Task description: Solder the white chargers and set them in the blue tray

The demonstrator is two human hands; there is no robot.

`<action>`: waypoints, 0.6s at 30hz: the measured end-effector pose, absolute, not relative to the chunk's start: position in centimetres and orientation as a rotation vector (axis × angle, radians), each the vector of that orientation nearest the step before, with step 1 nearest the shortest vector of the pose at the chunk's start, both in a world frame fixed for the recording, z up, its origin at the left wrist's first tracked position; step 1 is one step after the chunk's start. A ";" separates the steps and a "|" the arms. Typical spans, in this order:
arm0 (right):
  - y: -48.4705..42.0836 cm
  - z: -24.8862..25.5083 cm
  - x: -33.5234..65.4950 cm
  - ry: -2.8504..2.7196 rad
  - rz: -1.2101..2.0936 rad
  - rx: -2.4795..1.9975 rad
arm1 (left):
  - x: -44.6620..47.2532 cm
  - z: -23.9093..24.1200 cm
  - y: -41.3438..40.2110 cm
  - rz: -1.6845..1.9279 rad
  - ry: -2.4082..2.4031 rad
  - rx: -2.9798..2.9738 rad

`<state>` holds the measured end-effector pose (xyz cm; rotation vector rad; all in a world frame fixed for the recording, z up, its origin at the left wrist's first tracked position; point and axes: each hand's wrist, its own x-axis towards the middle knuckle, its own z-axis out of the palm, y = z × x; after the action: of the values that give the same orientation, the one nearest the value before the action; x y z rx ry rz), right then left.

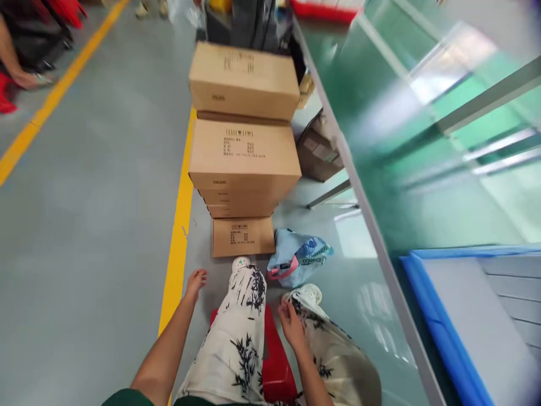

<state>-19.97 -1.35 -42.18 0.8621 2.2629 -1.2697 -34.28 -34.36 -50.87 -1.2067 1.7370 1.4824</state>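
Observation:
My left hand (197, 281) hangs over the floor beside my trouser leg, fingers loosely bent and apart, with nothing in it. My right hand (291, 326) is empty too, its fingers slightly spread against or just above my other patterned trouser leg (333, 349). Ahead of my feet lies a flat cardboard box (243, 237), at the foot of a stack of printed cartons (247, 149). Another carton (245, 79) stands behind that stack. Closest to my right foot is a light-blue bag (302, 254) with a pink strap. Under me a red stool (276, 366) shows between the legs.
A glass-topped table (359, 186) runs along my right side, with a blue-edged tray (439, 316) on it. Beneath it sits a brown box (316, 149). Yellow floor lines (175, 270) run on the left. Another person's foot (31, 80) shows at the upper left.

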 end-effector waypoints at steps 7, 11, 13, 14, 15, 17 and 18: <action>1.5 -63.6 -38.1 2.236 -1.331 0.839 | -41.5 -67.9 -31.9 1.302 1.737 -1.488; 4.7 -74.0 -45.8 2.269 -1.289 0.900 | -46.0 -75.9 -30.2 1.275 1.732 -1.534; 6.8 -78.3 -48.4 2.267 -1.282 0.940 | -48.2 -79.3 -29.3 1.268 1.725 -1.540; 7.8 -80.2 -49.4 2.255 -1.287 0.958 | -49.1 -80.9 -28.9 1.265 1.721 -1.541; 8.8 -82.0 -50.3 2.236 -1.296 0.977 | -50.0 -82.4 -28.4 1.263 1.716 -1.542; 10.7 -85.1 -51.5 2.184 -1.326 1.018 | -51.3 -85.1 -27.3 1.261 1.694 -1.543; 11.5 -86.4 -52.0 2.154 -1.347 1.039 | -51.8 -86.2 -26.8 1.262 1.678 -1.540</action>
<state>-51.96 11.52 -86.42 1.0387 2.1539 -1.3471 -51.79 -26.85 -86.17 -1.5404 1.6778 1.2623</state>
